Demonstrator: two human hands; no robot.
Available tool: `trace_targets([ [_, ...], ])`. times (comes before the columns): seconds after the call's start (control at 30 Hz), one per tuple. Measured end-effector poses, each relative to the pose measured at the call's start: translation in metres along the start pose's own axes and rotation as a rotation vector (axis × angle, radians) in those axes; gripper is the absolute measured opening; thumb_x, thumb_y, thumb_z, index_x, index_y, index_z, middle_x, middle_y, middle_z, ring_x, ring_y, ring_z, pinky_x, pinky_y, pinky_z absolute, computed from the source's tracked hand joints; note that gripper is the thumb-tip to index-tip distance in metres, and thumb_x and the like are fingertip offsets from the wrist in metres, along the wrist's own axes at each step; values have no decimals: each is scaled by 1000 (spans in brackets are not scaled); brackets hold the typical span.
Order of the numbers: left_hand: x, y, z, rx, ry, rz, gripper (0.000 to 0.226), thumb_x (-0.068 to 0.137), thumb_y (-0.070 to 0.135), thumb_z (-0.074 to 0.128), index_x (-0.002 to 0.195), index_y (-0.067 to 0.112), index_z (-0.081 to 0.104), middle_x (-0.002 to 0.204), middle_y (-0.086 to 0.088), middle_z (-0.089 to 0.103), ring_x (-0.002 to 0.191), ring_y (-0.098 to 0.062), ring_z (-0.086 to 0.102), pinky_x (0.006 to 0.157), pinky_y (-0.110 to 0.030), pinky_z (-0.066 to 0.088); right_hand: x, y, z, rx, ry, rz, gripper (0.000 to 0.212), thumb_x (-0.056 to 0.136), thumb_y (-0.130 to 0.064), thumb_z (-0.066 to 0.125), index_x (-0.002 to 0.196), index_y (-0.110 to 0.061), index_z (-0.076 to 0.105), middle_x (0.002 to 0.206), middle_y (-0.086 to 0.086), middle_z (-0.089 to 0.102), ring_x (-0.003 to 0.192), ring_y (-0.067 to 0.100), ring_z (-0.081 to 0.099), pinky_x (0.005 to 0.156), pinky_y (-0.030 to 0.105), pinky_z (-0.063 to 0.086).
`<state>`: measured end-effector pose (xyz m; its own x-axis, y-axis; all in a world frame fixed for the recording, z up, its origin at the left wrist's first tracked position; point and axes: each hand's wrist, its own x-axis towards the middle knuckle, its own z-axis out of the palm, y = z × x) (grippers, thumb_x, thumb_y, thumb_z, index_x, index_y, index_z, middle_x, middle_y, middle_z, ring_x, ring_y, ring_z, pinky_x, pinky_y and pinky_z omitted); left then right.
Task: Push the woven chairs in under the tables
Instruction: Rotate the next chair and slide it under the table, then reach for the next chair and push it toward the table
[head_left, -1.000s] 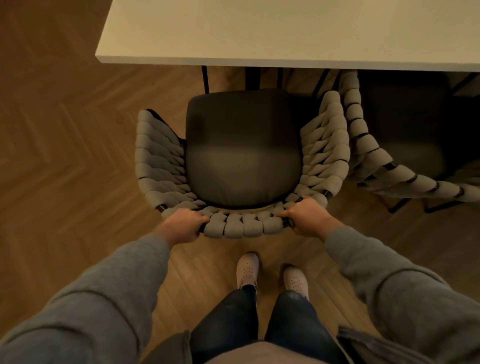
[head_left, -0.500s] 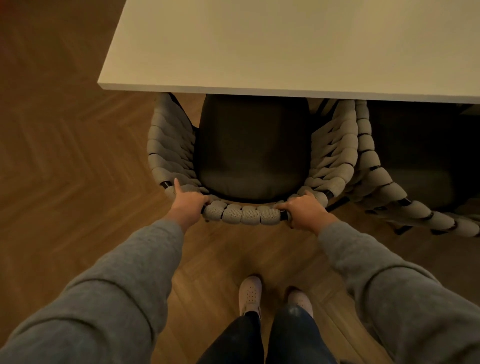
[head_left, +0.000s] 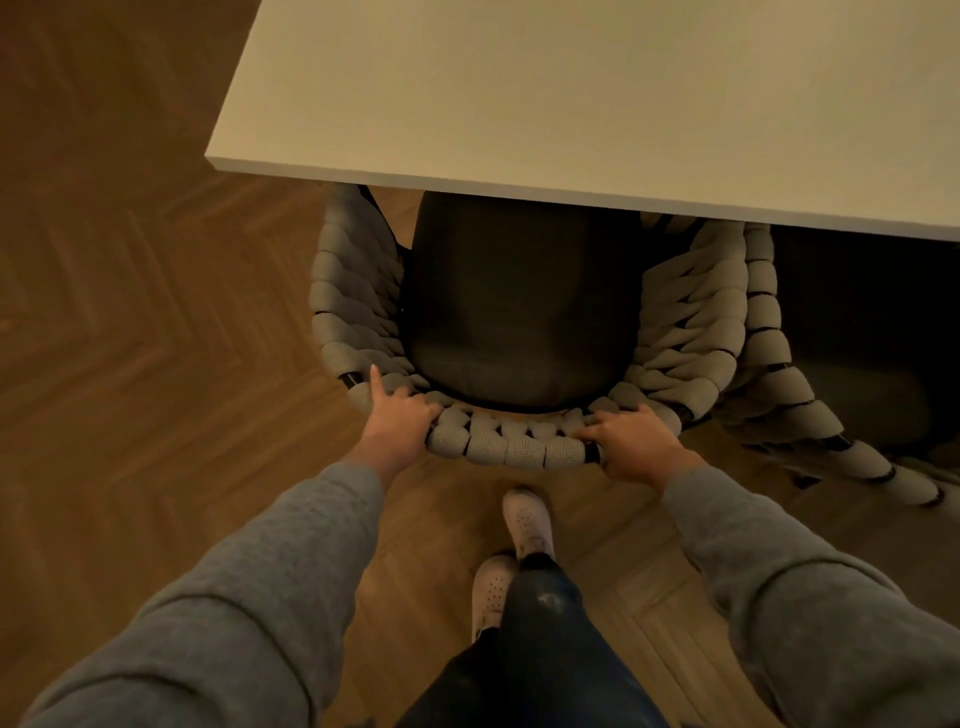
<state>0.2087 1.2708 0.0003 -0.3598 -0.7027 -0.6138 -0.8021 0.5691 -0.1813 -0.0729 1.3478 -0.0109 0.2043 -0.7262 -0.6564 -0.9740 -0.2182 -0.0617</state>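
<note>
A: Whereabouts of the chair (head_left: 358, 291)?

B: Partway under the bench (head_left: 571, 104). Front of the dark seat (head_left: 519, 312) hidden beneath the pale edge. Rear of the seat and the woven rim (head_left: 519, 449) out on the near side, towards the person.

A: And relative to the left hand (head_left: 396, 422)?

B: Directly ahead of it. Set on the rim's left rear curve, touching the weave. Index finger straight, laid along the rim and pointing towards the bench. Other fingers curled over the top of the weave, gripping it. Thumb out of sight.

A: Right hand (head_left: 636, 441)?

B: On the rim's right rear curve, about level with the left, a stretch of woven rim bare between the two. Fingers bent over the top edge, one digit stretched along the top towards the middle. Wrapped round the rim.

A: Neighbours?

B: Second chair (head_left: 769, 322) just to the right, same weave, its side touching or nearly touching the first's; hard to tell which. Also partly under the bench, turned at an angle.

A: Below?

B: Herringbone wood floor (head_left: 130, 338). Two pale shoes (head_left: 527, 519) behind the rim, one ahead of the other, dark trousers (head_left: 545, 649) above. Grey sleeves (head_left: 260, 597) reaching from both lower corners up to the hands.
</note>
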Motion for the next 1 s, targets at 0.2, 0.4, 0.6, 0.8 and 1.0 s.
trace_targets([
  [0.2,-2,-2,-2,8,2,12,51,96,16,50,144,28,40,141,-3,46,136,-28,35,111,-70,-2,5,-2,1,-1,-45,-17,53,91,-31,58,141,-39,41,139,-3,50,123,19,51,108,45,33],
  [0.4,-4,-6,3,-36,30,69,52,94,12,53,144,22,40,145,-9,40,140,-29,28,114,-66,-1,15,1,-20,150,-337,-5,93,75,-70,62,151,-37,21,153,2,31,138,26,33,115,48,24],
  [0.6,-2,-38,6,-217,64,323,77,86,44,64,150,25,25,156,-11,22,147,-26,12,118,-52,-5,60,-62,-91,588,-537,-56,98,73,-53,78,152,-31,24,151,-4,34,138,22,34,110,34,30],
  [0.8,-5,-158,8,-459,335,124,89,81,80,23,145,20,39,153,-10,33,147,-24,15,120,-42,1,140,-165,-165,410,-44,-193,77,87,-62,56,149,-24,33,146,7,40,132,27,42,105,38,38],
  [1.0,12,-315,17,-387,221,-199,60,96,51,43,147,20,35,158,-8,22,149,-23,5,120,-49,4,230,-248,-229,90,213,46,37,97,-42,50,113,-10,60,102,7,59,92,22,58,75,35,45],
])
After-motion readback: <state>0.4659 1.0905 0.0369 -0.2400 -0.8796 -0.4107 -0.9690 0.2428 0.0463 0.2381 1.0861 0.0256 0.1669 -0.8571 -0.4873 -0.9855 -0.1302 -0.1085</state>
